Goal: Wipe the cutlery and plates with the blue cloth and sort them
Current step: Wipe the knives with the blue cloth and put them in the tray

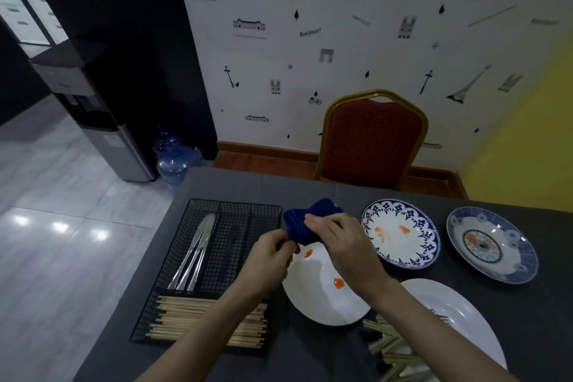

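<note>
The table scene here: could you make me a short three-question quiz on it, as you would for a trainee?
1. True or false: both hands hold the blue cloth.
2. Which compartment of the wire tray holds the knives? A) far left B) near, long one C) far right
3. How many plates show orange smears?

Key
1. True: the left hand and the right hand both grip it.
2. A. The near one holds chopsticks.
3. Three: the plain white plate under the hands, the blue-rimmed plate and the blue patterned dish. On the fourth plate none shows.
</note>
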A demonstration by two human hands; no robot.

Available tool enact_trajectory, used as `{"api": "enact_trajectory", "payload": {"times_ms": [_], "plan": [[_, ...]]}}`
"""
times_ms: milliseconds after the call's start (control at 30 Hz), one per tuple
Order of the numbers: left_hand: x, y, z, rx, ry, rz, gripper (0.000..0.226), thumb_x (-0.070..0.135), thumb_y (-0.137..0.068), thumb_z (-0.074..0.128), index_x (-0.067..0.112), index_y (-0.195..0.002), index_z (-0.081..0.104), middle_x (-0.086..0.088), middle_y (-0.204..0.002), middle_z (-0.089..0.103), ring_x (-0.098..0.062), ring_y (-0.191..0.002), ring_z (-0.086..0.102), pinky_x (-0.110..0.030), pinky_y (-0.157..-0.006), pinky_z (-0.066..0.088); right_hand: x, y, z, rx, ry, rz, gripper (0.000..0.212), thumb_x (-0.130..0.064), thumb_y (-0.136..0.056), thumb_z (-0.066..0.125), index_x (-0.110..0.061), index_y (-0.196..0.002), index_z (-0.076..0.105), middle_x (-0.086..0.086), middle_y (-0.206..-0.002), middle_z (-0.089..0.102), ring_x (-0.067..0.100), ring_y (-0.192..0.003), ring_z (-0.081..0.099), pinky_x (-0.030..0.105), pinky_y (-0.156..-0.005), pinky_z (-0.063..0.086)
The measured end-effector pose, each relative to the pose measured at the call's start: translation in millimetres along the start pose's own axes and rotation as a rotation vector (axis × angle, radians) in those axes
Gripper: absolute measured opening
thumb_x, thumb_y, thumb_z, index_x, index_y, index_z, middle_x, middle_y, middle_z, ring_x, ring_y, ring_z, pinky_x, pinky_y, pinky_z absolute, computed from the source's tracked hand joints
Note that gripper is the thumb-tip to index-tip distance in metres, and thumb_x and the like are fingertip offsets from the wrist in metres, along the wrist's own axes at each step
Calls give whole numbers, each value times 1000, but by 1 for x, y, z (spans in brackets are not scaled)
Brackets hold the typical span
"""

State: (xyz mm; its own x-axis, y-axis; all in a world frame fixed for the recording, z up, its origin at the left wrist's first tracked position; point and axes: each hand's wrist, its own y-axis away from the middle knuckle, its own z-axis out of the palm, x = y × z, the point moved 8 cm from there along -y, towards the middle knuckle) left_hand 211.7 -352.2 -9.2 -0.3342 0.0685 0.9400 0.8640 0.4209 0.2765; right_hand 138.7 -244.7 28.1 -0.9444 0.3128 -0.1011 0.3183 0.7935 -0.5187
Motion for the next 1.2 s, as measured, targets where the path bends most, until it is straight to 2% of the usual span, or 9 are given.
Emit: {"api": "enact_trajectory", "payload": {"times_ms": [167,333,467,533,667,800,967,1067,1200], "plan": [[-16,11,-22,30,78,6,21,9,-97,50,4,-80,62,0,-53,44,-10,-45,38,-21,-41,30,32,-19,12,-52,51,62,52,3,-71,74,-10,-120,61,3,-109,67,22,-90,58,35,-73,51],[-59,17,-63,116,216,-128,25,3,-94,48,2,-73,62,0,-52,41,-9,-42,31,-22,-39,22,47,-35,39,-115,-6,142,46,-3,-71,77,-9,-114,62,7,-96,68,25,-85,58,37,-71,49],[-110,25,-119,339,213,-192,31,3,-91,46,7,-64,60,0,-50,42,-11,-44,32,-25,-45,21,49,-30,69,-160,-105,225,36,-5,-78,72,-11,-112,63,3,-98,68,23,-87,54,34,-73,46],[-127,27,-150,494,106,-178,32,6,-90,47,8,-59,56,2,-51,43,-12,-49,37,-26,-48,26,46,-27,80,-183,-186,263,33,-2,-81,67,-12,-112,63,3,-99,67,22,-87,53,29,-74,40],[-146,17,-190,687,-90,-221,26,9,-91,44,-6,-73,55,-5,-61,49,-15,-57,41,-30,-52,30,36,-30,90,-221,-278,291,32,-2,-85,59,-14,-115,61,0,-101,65,19,-90,51,27,-75,35],[-167,-17,-188,471,-166,-306,25,12,-94,40,3,-83,61,0,-65,51,-16,-59,47,-31,-55,37,28,-33,93,-236,-362,333,32,-3,-88,56,-20,-115,59,-11,-98,57,10,-90,45,26,-75,33],[-185,-37,-185,457,-232,-350,29,21,-102,39,1,-97,59,-6,-87,59,-20,-78,53,-31,-63,37,25,-26,91,-271,-368,321,33,-2,-86,58,-20,-114,61,-14,-95,54,10,-88,45,23,-72,33],[-191,-44,-187,408,-420,-373,32,19,-102,39,-2,-86,56,-14,-88,60,-25,-82,55,-30,-66,35,27,-18,89,-281,-360,318,34,-1,-84,60,-18,-114,62,-12,-97,57,10,-89,46,22,-74,34],[-181,-44,-186,433,-603,-315,31,16,-101,38,-1,-80,53,-26,-92,61,-38,-89,56,-41,-75,41,34,-4,85,-271,-358,355,36,2,-84,60,-17,-113,62,-10,-96,58,14,-89,48,17,-74,33]]}}
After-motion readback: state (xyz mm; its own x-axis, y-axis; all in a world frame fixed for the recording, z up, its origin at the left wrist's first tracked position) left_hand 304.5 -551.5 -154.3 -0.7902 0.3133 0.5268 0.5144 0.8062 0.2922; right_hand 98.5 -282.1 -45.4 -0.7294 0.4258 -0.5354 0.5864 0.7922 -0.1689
